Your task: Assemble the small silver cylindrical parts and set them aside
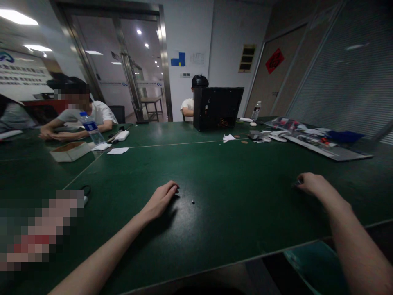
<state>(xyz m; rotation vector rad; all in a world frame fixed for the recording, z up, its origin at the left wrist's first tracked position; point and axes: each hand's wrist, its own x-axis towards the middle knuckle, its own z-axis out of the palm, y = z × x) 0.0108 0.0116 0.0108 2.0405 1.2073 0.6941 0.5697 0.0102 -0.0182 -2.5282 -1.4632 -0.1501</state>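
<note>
My left hand (162, 199) is over the green table (233, 213), left of the middle. Its fingers are bent and close together; anything between them is too dark and small to make out. Just to the right of its fingertips, apart from them, a small dark metal piece (193, 201) like a nut or spacer lies on the tabletop. Far off to the right, my right hand (312, 184) pinches a small dark object (297, 183) between thumb and fingers, low over the table. Its kind does not show.
A black computer case (218, 108) stands at the far side, partly hiding a person. Another person sits at the left behind a water bottle (92, 129) and an open box (71, 151). Bags and parts lie around a grey panel (331, 147) at the right.
</note>
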